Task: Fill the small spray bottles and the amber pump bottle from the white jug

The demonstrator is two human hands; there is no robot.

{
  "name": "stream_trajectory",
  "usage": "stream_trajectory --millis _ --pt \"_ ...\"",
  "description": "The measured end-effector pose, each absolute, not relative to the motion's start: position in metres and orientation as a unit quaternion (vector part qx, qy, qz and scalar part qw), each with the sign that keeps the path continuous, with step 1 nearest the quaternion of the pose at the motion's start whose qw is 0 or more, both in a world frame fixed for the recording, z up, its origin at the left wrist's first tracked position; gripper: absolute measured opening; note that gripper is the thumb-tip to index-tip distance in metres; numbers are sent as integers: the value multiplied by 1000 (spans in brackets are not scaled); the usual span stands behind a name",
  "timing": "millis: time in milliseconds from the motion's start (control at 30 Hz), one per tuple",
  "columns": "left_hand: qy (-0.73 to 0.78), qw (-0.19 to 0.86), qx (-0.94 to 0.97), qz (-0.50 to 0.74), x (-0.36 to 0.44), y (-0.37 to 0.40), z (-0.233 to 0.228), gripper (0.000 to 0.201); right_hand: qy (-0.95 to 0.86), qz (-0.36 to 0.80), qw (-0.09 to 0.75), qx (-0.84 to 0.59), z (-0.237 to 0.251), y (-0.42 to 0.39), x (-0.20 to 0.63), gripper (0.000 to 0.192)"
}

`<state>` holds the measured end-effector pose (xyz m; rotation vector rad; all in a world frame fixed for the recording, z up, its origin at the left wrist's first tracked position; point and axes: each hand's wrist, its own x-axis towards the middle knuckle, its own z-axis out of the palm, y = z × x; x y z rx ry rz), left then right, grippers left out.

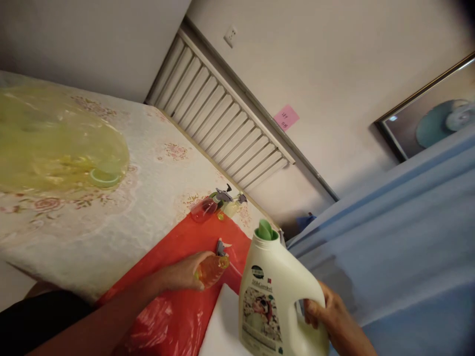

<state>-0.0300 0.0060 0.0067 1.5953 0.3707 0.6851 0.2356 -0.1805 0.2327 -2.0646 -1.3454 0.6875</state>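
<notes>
My left hand [183, 271] is wrapped around a small orange pump bottle [212, 268] with a grey pump top, held over a red plastic sheet [174, 306]. My right hand [328, 314] grips the handle of a large white detergent jug [272, 296]. The jug has a green spout, stands uncapped, and rests on a white surface [218, 329] beside the small bottle.
Two more small pump bottles, one red [204, 208] and one pale yellow [233, 206], lie at the table's far edge. A yellow transparent bag [55, 143] sits on the floral tablecloth [122, 222]. A radiator [222, 116] lines the wall; blue fabric [401, 237] fills the right.
</notes>
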Motion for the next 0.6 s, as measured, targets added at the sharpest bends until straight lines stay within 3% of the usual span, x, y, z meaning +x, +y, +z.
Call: stream_trajectory --millis 300,600 --pt "203 607 722 265 -38 4 30 78 -516 310 193 -775 219 -189 229 74" --pt "218 588 739 247 -34 9 14 90 -528 304 142 -780 206 -193 234 74"
